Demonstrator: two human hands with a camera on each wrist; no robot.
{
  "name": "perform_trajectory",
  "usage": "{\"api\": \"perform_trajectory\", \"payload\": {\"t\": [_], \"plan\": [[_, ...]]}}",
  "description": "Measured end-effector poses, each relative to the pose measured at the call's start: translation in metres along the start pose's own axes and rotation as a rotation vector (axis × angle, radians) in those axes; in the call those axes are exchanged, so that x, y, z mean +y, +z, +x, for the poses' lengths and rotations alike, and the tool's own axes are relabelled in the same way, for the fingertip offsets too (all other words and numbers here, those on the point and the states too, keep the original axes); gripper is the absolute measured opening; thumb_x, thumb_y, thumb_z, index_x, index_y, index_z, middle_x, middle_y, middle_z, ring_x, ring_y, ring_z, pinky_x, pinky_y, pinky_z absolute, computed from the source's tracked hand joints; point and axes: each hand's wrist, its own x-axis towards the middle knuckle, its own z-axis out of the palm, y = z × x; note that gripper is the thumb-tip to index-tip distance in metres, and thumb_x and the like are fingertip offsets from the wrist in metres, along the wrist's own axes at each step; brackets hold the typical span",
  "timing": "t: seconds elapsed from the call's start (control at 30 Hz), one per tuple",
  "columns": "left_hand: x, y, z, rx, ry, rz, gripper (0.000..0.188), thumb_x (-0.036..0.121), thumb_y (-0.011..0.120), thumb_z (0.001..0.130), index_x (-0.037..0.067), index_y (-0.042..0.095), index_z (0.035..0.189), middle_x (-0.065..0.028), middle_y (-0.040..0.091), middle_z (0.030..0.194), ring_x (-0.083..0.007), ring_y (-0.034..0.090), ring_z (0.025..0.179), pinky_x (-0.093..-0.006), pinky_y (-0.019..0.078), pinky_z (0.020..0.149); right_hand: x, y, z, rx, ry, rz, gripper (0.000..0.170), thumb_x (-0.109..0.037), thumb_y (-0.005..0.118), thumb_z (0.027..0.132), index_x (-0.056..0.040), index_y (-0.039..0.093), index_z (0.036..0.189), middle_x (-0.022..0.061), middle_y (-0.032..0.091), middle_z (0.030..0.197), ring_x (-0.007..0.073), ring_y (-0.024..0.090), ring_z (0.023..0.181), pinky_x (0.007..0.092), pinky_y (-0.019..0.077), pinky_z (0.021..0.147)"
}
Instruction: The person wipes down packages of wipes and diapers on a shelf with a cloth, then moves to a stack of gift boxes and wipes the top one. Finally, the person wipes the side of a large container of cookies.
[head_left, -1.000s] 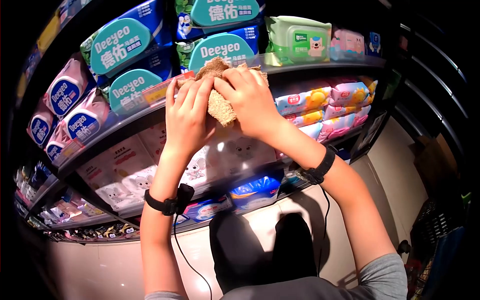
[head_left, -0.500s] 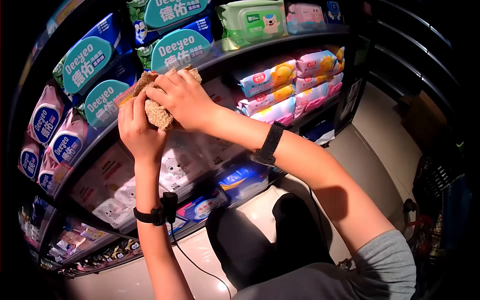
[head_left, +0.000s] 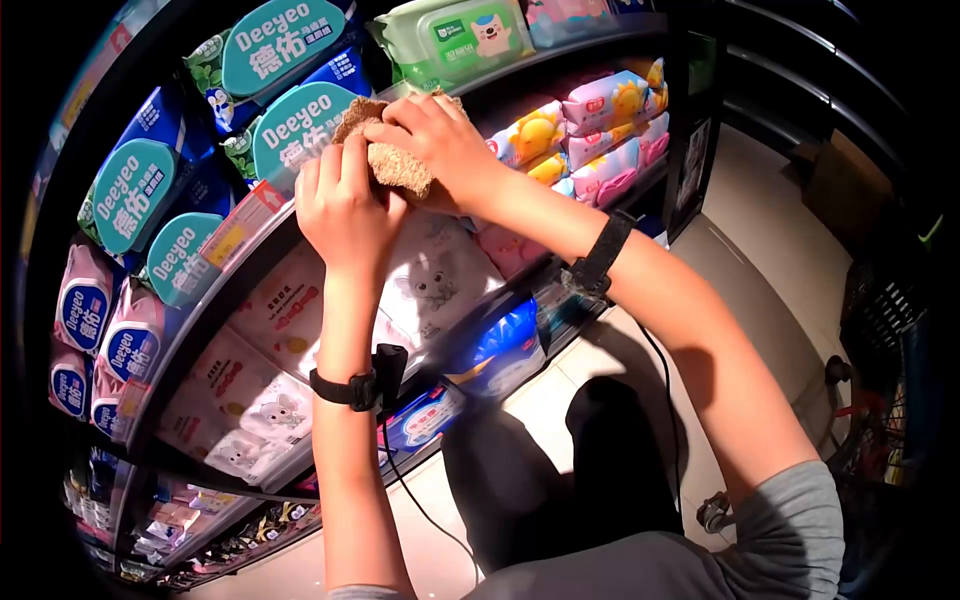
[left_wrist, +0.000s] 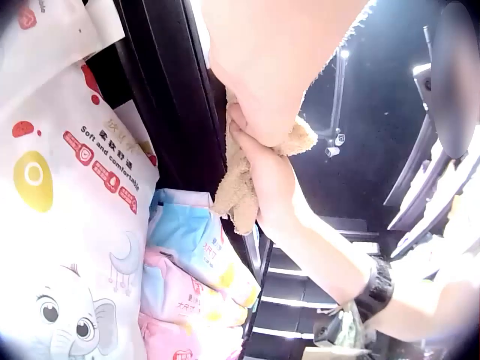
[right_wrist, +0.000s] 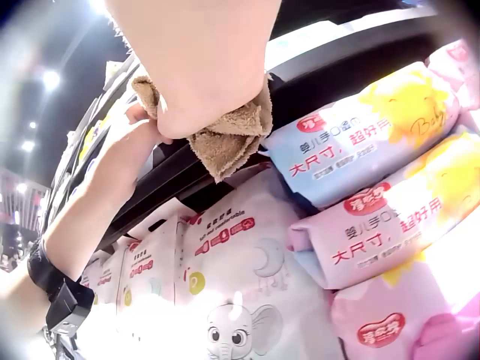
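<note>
Cloth (head_left: 403, 172), in left grip (head_left: 345, 215) and right grip (head_left: 442, 150), shifted right; packs (head_left: 285, 40) read "Deeyeo".

I count 2 hands (head_left: 345, 215), 1 brown cloth (head_left: 402, 170), 2 wrist straps (head_left: 338, 390), 4 teal-label packs (head_left: 135, 195), 1 green pack (head_left: 425, 55).

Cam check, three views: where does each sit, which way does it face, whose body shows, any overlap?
Head: on the head, forward and down at the shelf; left hand, right hand, arms and legs show.
Left wrist: on that wrist, past the left hand; right hand and forearm beyond.
Right wrist: on that wrist, toward the brown cloth; right hand close, left hand beyond.
Shared: both wrist views show the brown cloth and sun-print packs.
</note>
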Motion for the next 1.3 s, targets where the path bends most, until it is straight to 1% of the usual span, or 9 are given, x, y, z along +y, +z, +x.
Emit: {"api": "perform_trajectory", "payload": {"t": [0.2,0.43,0.6,0.67,0.7,0.8,0.87,1.03,1.3], "plan": [[0.025,0.027,0.020,-0.038,0.065,-0.103,0.034,0.015,0.061,0.059,0.007,0.057,0.092,-0.0084,0.056,0.084,-0.0276,0.054,0.080,-0.0368,0.0447,0.073,0.055,-0.027,-0.006,-0.098,-0.065,0.019,0.056,-0.022,0.070,0.061,-0.0180,0.052,0.114,0.0075,0.049,0.106,0.0276,0.046,0.104,0.0392,0.0383,0.088],[0.049,0.068,0.028,0.151,0.057,-0.157,0.027,0.016,0.062,0.055,0.006,0.054,0.079,-0.0080,0.052,0.074,-0.0258,0.053,0.074,-0.0358,0.0433,0.070,0.070,-0.051,-0.005,-0.111,-0.180,0.031,0.009,-0.015,0.058,0.073,-0.0105,0.055,0.080,0.0019,0.058,0.097,0.0260,0.049,0.084,0.0377,0.0394,0.071],[0.048,0.072,0.030,0.177,0.069,-0.148,0.022,0.015,0.059,0.054,0.007,0.054,0.074,-0.0077,0.051,0.073,-0.0255,0.052,0.073,-0.0360,0.0421,0.067,0.073,-0.047,-0.006,-0.224,-0.052,0.167,0.012,-0.014,0.057,0.067,-0.0128,0.056,0.079,0.0037,0.058,0.090,0.0291,0.049,0.080,0.0389,0.0403,0.067],[0.051,0.067,0.028,0.125,0.078,-0.097,0.027,0.018,0.056,0.057,0.008,0.057,0.083,-0.0065,0.054,0.079,-0.0264,0.053,0.075,-0.0367,0.0441,0.067,0.078,-0.035,0.001,0.273,-0.411,-0.051,0.005,-0.008,0.056,0.069,-0.0096,0.055,0.074,0.0029,0.055,0.069,0.0200,0.051,0.059,0.0301,0.0386,0.050],[0.050,0.068,0.028,0.131,0.091,-0.105,0.028,0.018,0.056,0.057,0.008,0.057,0.083,-0.0066,0.054,0.079,-0.0263,0.053,0.076,-0.0370,0.0438,0.068,0.073,-0.038,0.001,0.280,-0.403,-0.053,0.005,-0.008,0.056,0.069,-0.0096,0.055,0.074,0.0029,0.055,0.069,0.0200,0.051,0.059,0.0301,0.0386,0.050],[0.050,0.070,0.029,0.130,0.099,-0.109,0.028,0.017,0.057,0.057,0.008,0.057,0.084,-0.0068,0.054,0.081,-0.0259,0.053,0.078,-0.0375,0.0427,0.069,0.061,-0.052,-0.003,-0.174,0.779,1.414,0.032,-0.009,0.062,0.075,0.0013,0.050,0.103,-0.0026,0.048,0.056,0.0057,0.041,0.040,0.0167,0.0312,0.037],[0.048,0.074,0.030,0.128,0.078,-0.172,0.024,0.017,0.060,0.054,0.007,0.054,0.075,-0.0074,0.051,0.074,-0.0250,0.051,0.075,-0.0357,0.0401,0.068,0.070,-0.039,-0.019,-0.028,0.021,-0.005,0.045,-0.016,0.065,0.065,-0.0127,0.053,0.109,0.0090,0.049,0.103,0.0308,0.047,0.097,0.0390,0.0395,0.086],[0.040,0.052,0.026,-0.036,0.113,-0.189,0.038,0.020,0.064,0.061,0.006,0.057,0.097,-0.0072,0.054,0.087,-0.0243,0.050,0.085,-0.0356,0.0376,0.075,0.060,-0.033,-0.024,0.017,0.131,-0.006,0.050,-0.017,0.065,0.063,-0.0120,0.053,0.111,0.0103,0.049,0.107,0.0318,0.046,0.101,0.0403,0.0390,0.088],[-0.018,-0.019,-0.009,-0.088,0.025,-0.096,0.042,0.017,0.064,0.059,0.005,0.056,0.098,-0.0082,0.054,0.091,-0.0247,0.051,0.087,-0.0371,0.0364,0.083,-0.017,0.001,0.008,-0.002,0.115,0.127,0.053,-0.020,0.069,0.057,-0.0119,0.055,0.108,0.0099,0.049,0.102,0.0306,0.046,0.098,0.0414,0.0364,0.088]]}}
